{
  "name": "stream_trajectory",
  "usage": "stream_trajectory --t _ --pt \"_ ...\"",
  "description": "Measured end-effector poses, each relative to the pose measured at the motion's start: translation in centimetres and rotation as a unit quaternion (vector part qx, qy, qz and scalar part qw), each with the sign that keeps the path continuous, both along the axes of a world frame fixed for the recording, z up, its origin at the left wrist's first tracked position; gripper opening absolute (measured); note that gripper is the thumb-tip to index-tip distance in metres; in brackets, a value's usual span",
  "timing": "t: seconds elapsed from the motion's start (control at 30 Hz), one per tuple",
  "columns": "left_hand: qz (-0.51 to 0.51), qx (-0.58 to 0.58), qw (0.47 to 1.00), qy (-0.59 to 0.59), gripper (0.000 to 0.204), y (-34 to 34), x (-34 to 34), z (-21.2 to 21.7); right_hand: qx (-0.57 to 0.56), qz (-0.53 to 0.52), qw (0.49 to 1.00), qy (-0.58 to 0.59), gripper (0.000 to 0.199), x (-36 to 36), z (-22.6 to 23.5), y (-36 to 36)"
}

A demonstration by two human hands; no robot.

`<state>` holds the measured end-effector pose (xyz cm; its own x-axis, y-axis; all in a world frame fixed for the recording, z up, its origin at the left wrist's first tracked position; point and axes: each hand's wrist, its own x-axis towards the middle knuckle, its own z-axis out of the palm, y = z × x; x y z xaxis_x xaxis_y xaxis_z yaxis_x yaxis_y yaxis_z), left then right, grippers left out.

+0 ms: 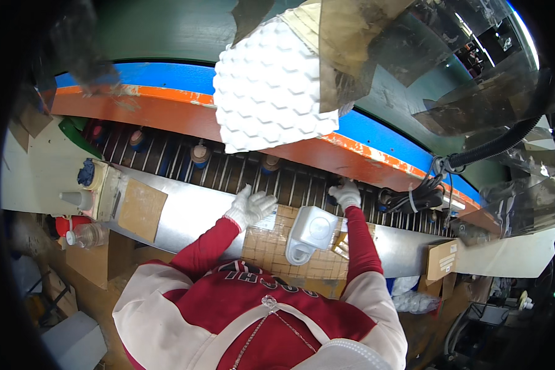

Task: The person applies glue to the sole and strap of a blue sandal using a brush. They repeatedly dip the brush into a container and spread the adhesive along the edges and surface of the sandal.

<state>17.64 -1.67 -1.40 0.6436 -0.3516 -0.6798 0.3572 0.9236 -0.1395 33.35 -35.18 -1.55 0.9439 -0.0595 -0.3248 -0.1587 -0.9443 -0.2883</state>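
My left hand (251, 206), in a white knit glove, is open with fingers spread at the near edge of the roller conveyor (234, 172). It holds nothing. My right hand (346, 193), gloved alike, reaches over the rollers with its fingers curled; a bit of blue shows beside them, but what they grip is mostly hidden. Between my forearms a white plastic housing (314, 228) with a ring-shaped end rests on a taped cardboard sheet (265, 246). Left of my right hand, a small rounded brown-topped piece (269, 163) stands on the rollers, with a similar blue-and-brown piece (200, 154) farther left.
A white panel with a hexagon pattern (271, 86) hangs over the blue and orange beam (166, 98) beyond the conveyor. A black hose (505, 145) and cables come down at right. Cardboard (142, 209) lies on the metal ledge at left; a clear bottle (91, 235) is nearby.
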Motion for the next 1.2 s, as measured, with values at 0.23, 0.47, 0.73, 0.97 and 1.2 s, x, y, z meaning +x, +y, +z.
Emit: stream_trajectory --t 0.23,0.47,0.73,0.97,1.2 --pt "-0.113 0.026 0.989 -0.09 0.063 -0.5 -3.7 3.4 0.313 0.07 0.927 -0.194 0.031 1.3 6.6 -2.6" --pt "-0.229 0.083 0.947 -0.208 0.064 -4.1 -3.7 8.0 0.607 -0.058 0.79 -0.068 0.038 -11.0 13.0 -0.7" --pt "-0.231 0.036 0.921 -0.312 0.078 -5.0 -11.4 9.7 0.556 -0.121 0.82 -0.065 0.047 -25.7 13.3 1.2" --pt "-0.06 0.224 0.914 -0.332 0.096 -1.9 -16.5 9.7 0.132 -0.022 0.985 -0.112 0.025 -32.6 8.4 -1.1" --pt "0.284 0.349 0.689 -0.568 0.079 -0.8 -17.3 17.7 0.039 0.006 0.989 -0.144 0.016 -33.7 4.1 -0.1"
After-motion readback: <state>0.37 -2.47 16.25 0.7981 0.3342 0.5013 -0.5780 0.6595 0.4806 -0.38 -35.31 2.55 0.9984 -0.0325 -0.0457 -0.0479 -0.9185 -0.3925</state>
